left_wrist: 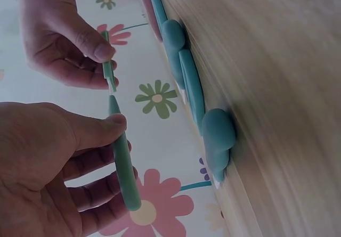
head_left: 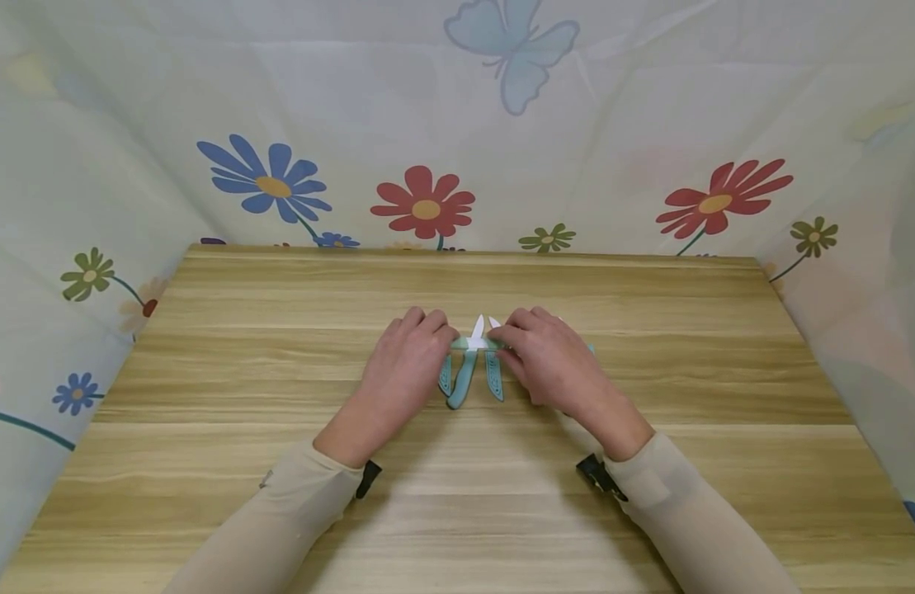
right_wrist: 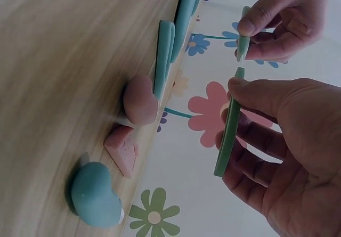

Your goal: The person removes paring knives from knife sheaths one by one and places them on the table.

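My left hand (head_left: 405, 363) pinches the rounded green handle of a small knife (left_wrist: 125, 168) between thumb and fingers. My right hand (head_left: 549, 359) grips a slim green sheath (right_wrist: 229, 133), its thumb near the sheath's mouth. Handle and sheath are in line above the table, with a short stretch of white blade (head_left: 475, 343) showing between them. Below the hands lies a teal knife (head_left: 462, 384) with a white blade pointing away. A teal patterned sheath (head_left: 494, 378) lies to its right, and another teal sheath (head_left: 445, 375) is partly hidden by my left hand.
On the wooden table (head_left: 457, 511), the right wrist view shows a pink rounded piece (right_wrist: 141, 101), a pink sheath-like piece (right_wrist: 122, 150) and a teal rounded handle (right_wrist: 96, 194). A flower-printed curtain (head_left: 576, 148) stands behind the table's far edge.
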Motion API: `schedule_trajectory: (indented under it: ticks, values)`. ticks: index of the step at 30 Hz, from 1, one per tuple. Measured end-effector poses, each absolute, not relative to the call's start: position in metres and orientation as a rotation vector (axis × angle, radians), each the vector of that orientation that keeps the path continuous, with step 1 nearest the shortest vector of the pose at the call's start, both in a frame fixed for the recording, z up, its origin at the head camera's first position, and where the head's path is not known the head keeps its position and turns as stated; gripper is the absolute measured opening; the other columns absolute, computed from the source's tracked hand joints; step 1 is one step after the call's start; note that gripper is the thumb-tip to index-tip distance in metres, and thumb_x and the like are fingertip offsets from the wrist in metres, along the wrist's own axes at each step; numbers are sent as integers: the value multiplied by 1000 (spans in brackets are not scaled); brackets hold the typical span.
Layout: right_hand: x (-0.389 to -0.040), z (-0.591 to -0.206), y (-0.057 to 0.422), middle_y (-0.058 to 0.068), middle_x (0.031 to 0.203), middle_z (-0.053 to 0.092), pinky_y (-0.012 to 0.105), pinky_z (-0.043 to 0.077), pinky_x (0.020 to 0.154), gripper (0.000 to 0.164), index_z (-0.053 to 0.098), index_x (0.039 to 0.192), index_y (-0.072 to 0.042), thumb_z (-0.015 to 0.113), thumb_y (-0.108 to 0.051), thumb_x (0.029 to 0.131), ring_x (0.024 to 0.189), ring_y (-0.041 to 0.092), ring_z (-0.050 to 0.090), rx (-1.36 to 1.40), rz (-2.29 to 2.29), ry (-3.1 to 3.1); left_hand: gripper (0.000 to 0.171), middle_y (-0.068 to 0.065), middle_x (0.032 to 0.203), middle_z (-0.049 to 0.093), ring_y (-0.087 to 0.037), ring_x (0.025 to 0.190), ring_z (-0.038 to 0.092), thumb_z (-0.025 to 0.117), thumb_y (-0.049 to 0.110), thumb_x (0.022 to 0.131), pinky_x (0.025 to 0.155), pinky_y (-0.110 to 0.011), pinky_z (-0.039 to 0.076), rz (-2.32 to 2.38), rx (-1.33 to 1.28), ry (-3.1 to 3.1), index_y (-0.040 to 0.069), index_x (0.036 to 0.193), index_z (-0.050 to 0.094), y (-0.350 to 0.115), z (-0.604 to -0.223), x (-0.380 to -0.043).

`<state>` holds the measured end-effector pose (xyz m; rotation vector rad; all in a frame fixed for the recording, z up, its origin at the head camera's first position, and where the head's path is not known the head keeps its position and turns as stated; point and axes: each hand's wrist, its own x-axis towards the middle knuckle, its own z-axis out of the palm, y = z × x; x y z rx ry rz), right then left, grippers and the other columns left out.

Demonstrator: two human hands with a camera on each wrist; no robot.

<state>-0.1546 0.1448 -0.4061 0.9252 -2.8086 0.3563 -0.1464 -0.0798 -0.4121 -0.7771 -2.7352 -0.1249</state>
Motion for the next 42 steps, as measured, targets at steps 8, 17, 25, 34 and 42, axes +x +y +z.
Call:
schedule_trajectory:
  ticks: [8, 17, 25, 34, 42]
  values:
    - [-156, -406, 147, 8, 111, 70, 40, 55, 89, 27, 78, 124, -8, 79, -14, 98, 97, 27, 61, 911, 356, -2799, 22, -5, 105, 67, -26, 91, 56, 80, -1, 92, 76, -36, 55, -111, -762, -2744, 6, 113, 80, -82, -410, -146]
    - [-157, -403, 149, 8, 113, 70, 41, 54, 92, 29, 78, 125, -8, 80, -15, 97, 100, 28, 62, 899, 370, -2810, 22, -6, 105, 68, -26, 93, 57, 80, -1, 92, 78, -37, 56, -114, -746, -2740, 6, 113, 80, -84, -409, -148]
    - [-156, -403, 150, 8, 113, 70, 43, 54, 92, 28, 78, 124, -9, 80, -16, 97, 100, 28, 62, 887, 388, -2803, 25, -7, 103, 68, -27, 92, 57, 81, -2, 88, 77, -37, 56, -121, -743, -2732, 5, 111, 80, -85, -407, -147]
    - [-157, -405, 152, 8, 113, 70, 43, 54, 91, 28, 77, 125, -9, 79, -15, 98, 99, 28, 62, 874, 406, -2800, 27, -7, 105, 68, -27, 95, 57, 82, -1, 88, 80, -38, 56, -113, -723, -2766, 5, 114, 79, -86, -406, -147]
    - [-157, -405, 154, 8, 113, 70, 43, 55, 89, 26, 78, 123, -10, 78, -14, 98, 98, 28, 62, 871, 409, -2786, 27, -7, 103, 68, -27, 94, 57, 82, -2, 87, 78, -37, 55, -111, -716, -2753, 5, 113, 80, -87, -407, -148]
